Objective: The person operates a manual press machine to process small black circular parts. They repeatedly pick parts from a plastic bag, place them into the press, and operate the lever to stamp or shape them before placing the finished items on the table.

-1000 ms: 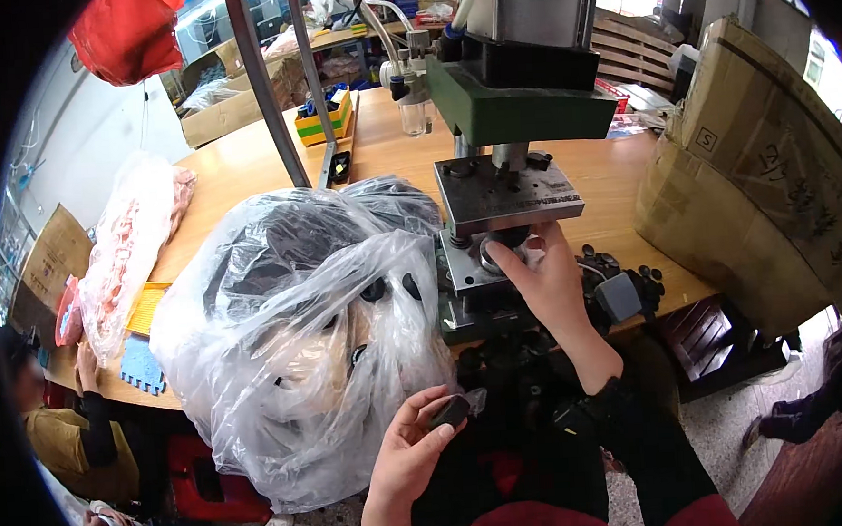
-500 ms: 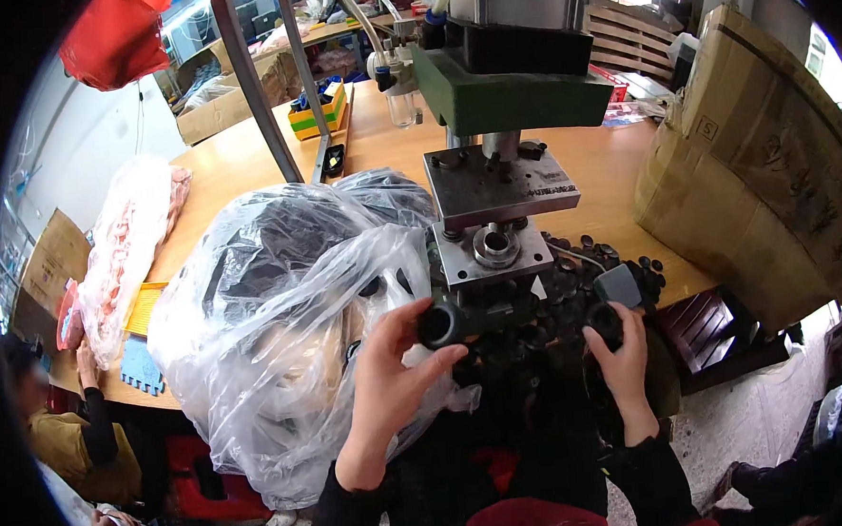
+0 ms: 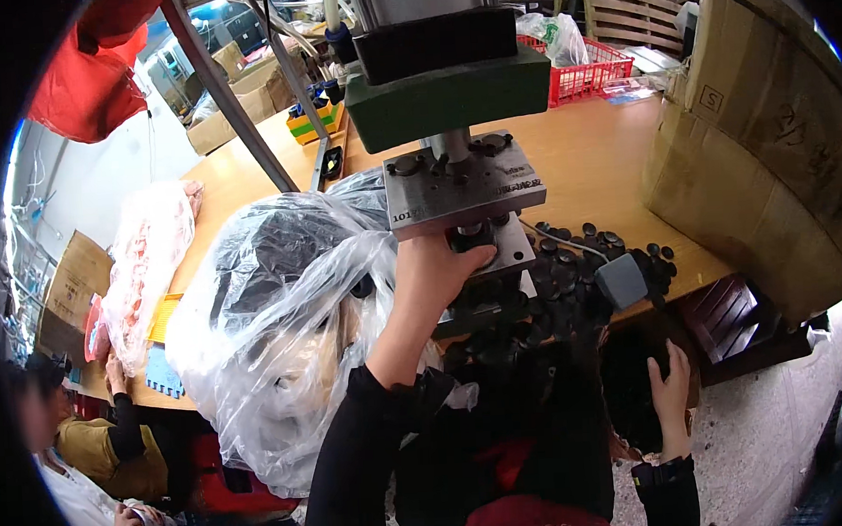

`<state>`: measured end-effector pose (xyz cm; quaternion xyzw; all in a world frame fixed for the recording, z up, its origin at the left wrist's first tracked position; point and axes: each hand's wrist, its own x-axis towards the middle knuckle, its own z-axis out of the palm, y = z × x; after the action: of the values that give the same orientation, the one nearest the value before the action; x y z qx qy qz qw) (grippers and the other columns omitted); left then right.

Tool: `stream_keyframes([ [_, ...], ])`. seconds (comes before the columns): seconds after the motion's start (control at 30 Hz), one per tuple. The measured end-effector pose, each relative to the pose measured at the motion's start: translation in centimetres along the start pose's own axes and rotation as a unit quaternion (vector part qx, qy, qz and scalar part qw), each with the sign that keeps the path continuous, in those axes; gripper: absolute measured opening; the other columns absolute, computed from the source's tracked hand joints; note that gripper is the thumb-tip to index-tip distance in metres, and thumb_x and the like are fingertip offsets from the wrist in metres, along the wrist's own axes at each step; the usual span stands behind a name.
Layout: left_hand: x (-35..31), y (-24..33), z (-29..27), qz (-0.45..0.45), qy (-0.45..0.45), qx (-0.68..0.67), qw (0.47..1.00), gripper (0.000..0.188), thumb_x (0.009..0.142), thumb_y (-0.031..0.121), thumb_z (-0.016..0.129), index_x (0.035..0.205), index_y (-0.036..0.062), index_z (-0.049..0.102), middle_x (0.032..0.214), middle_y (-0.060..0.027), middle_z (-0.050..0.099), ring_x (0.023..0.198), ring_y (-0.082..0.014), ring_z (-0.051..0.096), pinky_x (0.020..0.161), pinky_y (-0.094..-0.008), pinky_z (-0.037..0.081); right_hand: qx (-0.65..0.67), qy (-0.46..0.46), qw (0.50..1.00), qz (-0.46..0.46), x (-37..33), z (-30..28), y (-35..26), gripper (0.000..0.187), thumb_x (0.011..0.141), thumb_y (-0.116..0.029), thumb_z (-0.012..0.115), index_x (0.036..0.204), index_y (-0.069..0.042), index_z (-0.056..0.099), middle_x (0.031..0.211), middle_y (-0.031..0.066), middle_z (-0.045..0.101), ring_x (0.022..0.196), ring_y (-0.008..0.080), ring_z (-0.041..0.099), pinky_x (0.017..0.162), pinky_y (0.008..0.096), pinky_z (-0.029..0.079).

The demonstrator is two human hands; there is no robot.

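Note:
My left hand point(image 3: 427, 286) reaches into the press and is closed round a black ring-shaped part point(image 3: 469, 239), which sits at the lower steel plate point(image 3: 515, 247). Its fingers are partly hidden behind the part and under the upper steel plate point(image 3: 463, 189). Over a dark, open-topped container point(image 3: 625, 386) at the lower right is my right hand point(image 3: 672, 388), open with fingers apart and nothing in it. Many black discs point(image 3: 565, 289) lie heaped beside the press, round a grey square pad point(image 3: 622, 281) on a bent metal rod.
Left of the press bulges a large clear plastic bag point(image 3: 282, 337) with black contents. A tall cardboard box point(image 3: 749, 160) stands at right, a red crate point(image 3: 592, 78) behind. The green press head point(image 3: 446, 95) overhangs the plates. Another person's sleeve point(image 3: 130, 431) shows far left.
My left hand has moved up and forward with the black part, from in front of the press to its lower plate. My right hand has let go of its black part and moved down right.

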<state>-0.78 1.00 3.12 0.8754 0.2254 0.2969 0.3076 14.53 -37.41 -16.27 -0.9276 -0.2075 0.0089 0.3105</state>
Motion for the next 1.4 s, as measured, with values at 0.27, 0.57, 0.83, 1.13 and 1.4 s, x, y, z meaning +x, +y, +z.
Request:
stream_keyframes([
  [0.27,-2.0,-2.0,2.1,0.042,0.124,0.031,0.991,0.052,0.076,0.025,0.079,0.116,-0.0007,0.058,0.107,-0.0188,0.063,0.101,-0.0327,0.062,0.085,-0.0399,0.05,0.057,-0.013,0.989,-0.139,6.5,0.0,-12.9,0.045,0.099,-0.029,0.053,0.135,-0.004,0.05,0.135,0.0167,0.051,0.128,0.0313,0.046,0.105,0.0413,0.037],
  [0.57,-9.1,-7.5,-5.8,-0.055,0.11,0.069,0.99,0.017,0.085,0.01,0.069,0.098,-0.0001,0.065,0.092,-0.0132,0.065,0.078,-0.0204,0.066,0.069,-0.0314,0.051,-0.237,-0.031,0.951,-0.194,10.7,3.8,-12.7,0.054,0.101,-0.044,0.039,0.14,-0.008,0.047,0.146,0.0151,0.043,0.138,0.0277,0.037,0.112,0.0434,0.026],
  [0.83,-10.9,-18.5,-8.9,-0.172,0.026,0.312,0.934,0.052,0.083,0.036,0.067,0.126,0.0073,0.057,0.119,-0.026,0.06,0.112,-0.0406,0.055,0.094,-0.0465,0.043,0.09,0.06,0.963,-0.245,9.1,2.3,-13.2,0.049,0.1,-0.034,0.048,0.139,-0.005,0.046,0.144,0.0192,0.043,0.135,0.0349,0.039,0.11,0.0445,0.031],
  [1.13,-11.4,-17.6,-10.2,-0.14,0.02,0.209,0.968,0.056,0.079,0.018,0.075,0.128,0.0016,0.054,0.115,-0.0199,0.063,0.101,-0.0309,0.063,0.086,-0.0381,0.05,0.175,0.095,0.911,-0.362,5.3,1.6,-28.7,0.047,0.082,-0.033,0.074,0.112,-0.001,0.059,0.107,0.0152,0.062,0.106,0.0308,0.058,0.093,0.0433,0.039],
  [1.4,-11.8,-2.8,-10.7,-0.059,-0.047,-0.177,0.981,0.058,0.075,0.004,0.078,0.127,-0.001,0.055,0.119,-0.0104,0.054,0.103,-0.0173,0.061,0.088,-0.0296,0.051,0.12,0.147,0.935,-0.301,7.2,5.1,-33.8,0.044,0.077,-0.037,0.076,0.103,-0.006,0.061,0.101,0.0117,0.062,0.1,0.0323,0.057,0.086,0.0444,0.04],
])
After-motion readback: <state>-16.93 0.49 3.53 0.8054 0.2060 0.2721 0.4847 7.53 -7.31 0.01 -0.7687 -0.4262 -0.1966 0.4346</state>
